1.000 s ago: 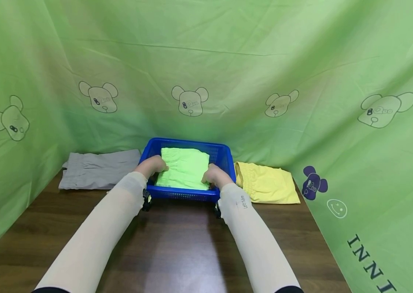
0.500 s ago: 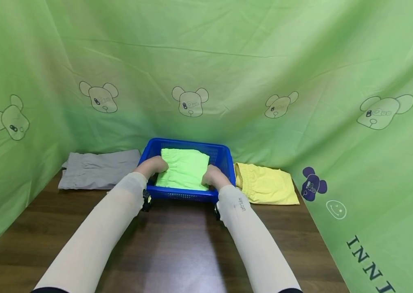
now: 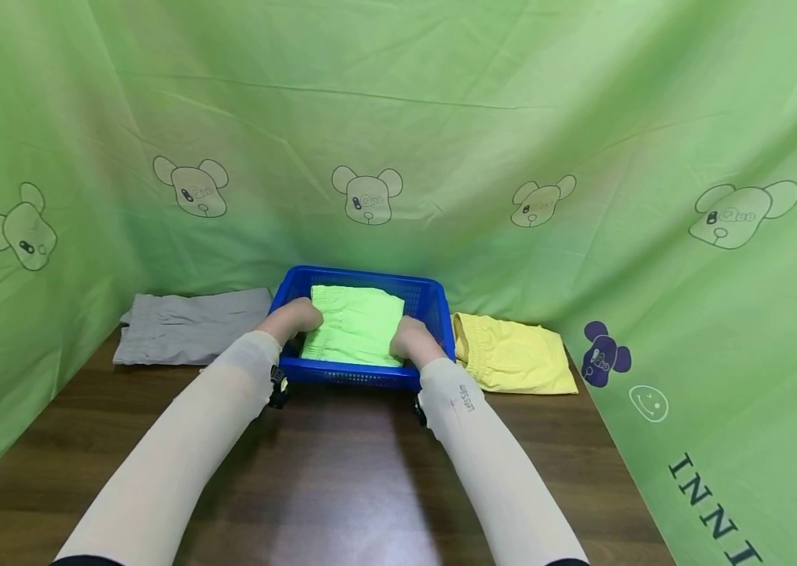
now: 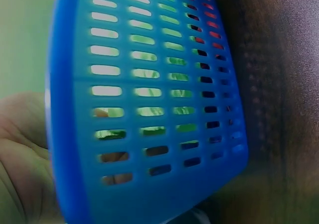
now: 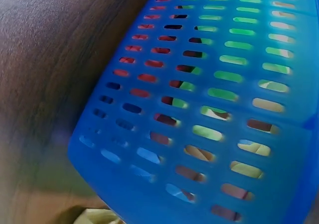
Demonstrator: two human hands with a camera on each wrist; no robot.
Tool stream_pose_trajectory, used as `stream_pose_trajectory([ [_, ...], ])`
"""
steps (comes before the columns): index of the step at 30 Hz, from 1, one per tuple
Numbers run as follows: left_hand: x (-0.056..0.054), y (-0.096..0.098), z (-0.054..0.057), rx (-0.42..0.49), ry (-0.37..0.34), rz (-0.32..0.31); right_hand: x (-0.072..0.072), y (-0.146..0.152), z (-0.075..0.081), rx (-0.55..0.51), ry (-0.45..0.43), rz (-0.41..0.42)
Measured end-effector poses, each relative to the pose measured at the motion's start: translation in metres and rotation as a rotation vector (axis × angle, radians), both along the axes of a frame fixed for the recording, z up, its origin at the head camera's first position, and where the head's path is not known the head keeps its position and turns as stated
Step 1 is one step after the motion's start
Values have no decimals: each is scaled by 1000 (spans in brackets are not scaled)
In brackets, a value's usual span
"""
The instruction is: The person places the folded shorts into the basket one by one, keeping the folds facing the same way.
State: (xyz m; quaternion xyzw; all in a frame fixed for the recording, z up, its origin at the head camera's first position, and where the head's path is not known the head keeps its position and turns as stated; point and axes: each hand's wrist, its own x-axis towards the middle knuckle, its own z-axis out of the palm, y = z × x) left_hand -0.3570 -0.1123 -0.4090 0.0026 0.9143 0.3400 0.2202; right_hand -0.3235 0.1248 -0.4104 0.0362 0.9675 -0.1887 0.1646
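Observation:
In the head view, a folded lime-green garment [image 3: 356, 326] with a gathered waistband lies in a blue slotted plastic basket [image 3: 349, 376]. My left hand [image 3: 295, 317] reaches over the basket's left side and holds the garment's left edge. Opposite it, my right hand [image 3: 414, 340] grips the right edge near the front corner. The fingertips of both hands are hidden down beside the cloth. Green cloth [image 4: 148, 92] shows through the basket's slots in the left wrist view. Something red [image 5: 147, 77] shows lower down through the slots in the right wrist view.
A folded grey garment [image 3: 193, 328] lies left of the basket on the dark wooden table [image 3: 342, 472]. To the right is a folded yellow garment [image 3: 522, 355]. Green printed fabric [image 3: 455, 118] hangs close behind the basket and along both sides.
The left forearm has shifted slightly to the left, and the right forearm has turned a little. The basket and the folded garments stay in place.

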Motion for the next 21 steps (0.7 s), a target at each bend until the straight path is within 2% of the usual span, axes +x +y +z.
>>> stream_pose_trajectory([
  [12,11,1,10,26,12,58,18,-1,8,91,100,56],
  [21,19,-3,16,69,45,29,30,2,11,73,177,68],
])
